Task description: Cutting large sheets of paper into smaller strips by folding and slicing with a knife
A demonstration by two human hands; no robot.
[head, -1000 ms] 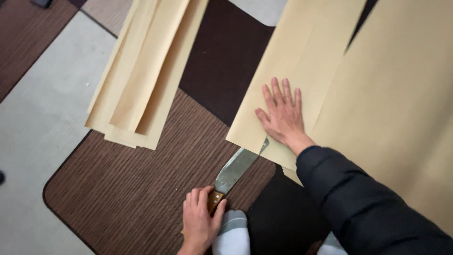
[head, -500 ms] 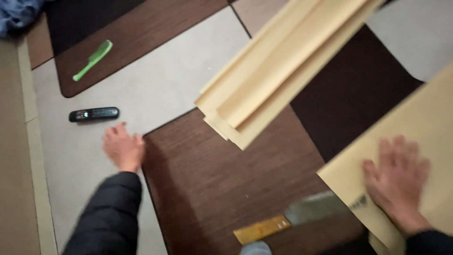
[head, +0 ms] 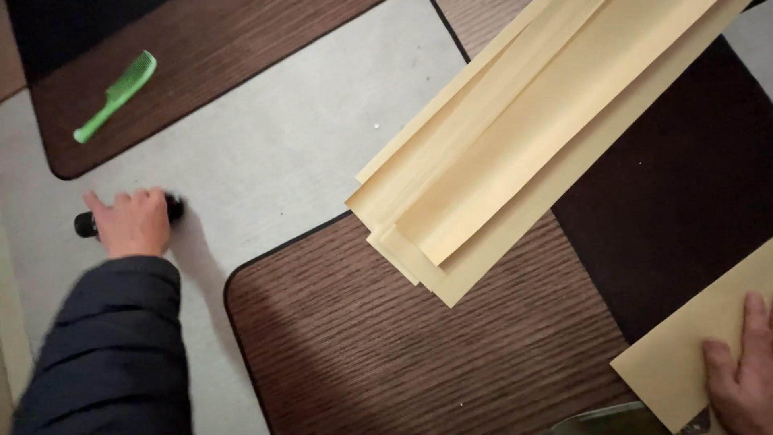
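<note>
My left hand [head: 133, 224] reaches out to the far left and lies over a black remote-like object [head: 83, 225] on the grey floor, fingers curled across it; only the object's two ends show. My right hand [head: 745, 379] rests flat on a sheet of yellow paper [head: 684, 354] at the bottom right corner, fingers spread. The grey blade of a knife [head: 604, 420] lies at the bottom edge just left of that sheet, and no hand touches it.
A stack of long yellow paper strips [head: 515, 153] runs diagonally from the top right across a brown ribbed mat [head: 362, 338]. A green comb [head: 117, 95] lies on another dark mat at the top left. Grey floor [head: 274, 145] separates the mats.
My left hand let go of the knife handle, swung out to the left and now covers the black object. The view turned left with it. My right hand stays on the paper.
</note>
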